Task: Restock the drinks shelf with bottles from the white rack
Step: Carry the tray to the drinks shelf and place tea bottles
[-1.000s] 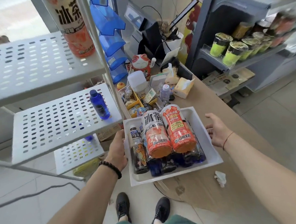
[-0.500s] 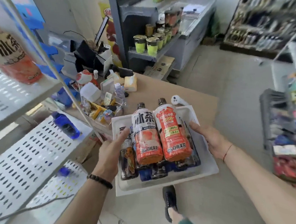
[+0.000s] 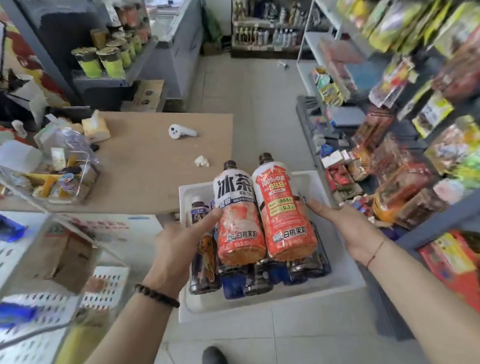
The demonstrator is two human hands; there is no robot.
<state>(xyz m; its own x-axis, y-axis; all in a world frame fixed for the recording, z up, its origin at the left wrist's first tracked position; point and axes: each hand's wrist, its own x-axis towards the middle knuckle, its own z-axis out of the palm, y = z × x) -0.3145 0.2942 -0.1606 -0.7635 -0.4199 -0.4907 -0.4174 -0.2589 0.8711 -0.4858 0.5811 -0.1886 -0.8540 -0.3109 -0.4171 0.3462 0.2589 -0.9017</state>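
Blurred snack shelves (image 3: pixel 411 67) flank you. Your left hand (image 3: pixel 178 247) and right hand (image 3: pixel 345 226) grip opposite sides of the white tray (image 3: pixel 343 276), thumbs lying along two orange tea bottles (image 3: pixel 239 218) stacked atop darker bottles (image 3: pixel 270 275), mostly hidden, count unclear. Beyond lies the bench (image 3: pixel 153 159).

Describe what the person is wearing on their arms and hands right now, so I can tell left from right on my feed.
Both forearms are bare, with no sleeves or gloves in view. The left hand has a bracelet of dark round beads at the wrist. The right hand has a thin red string bracelet at the wrist. No rings, watch or markings show on the fingers.
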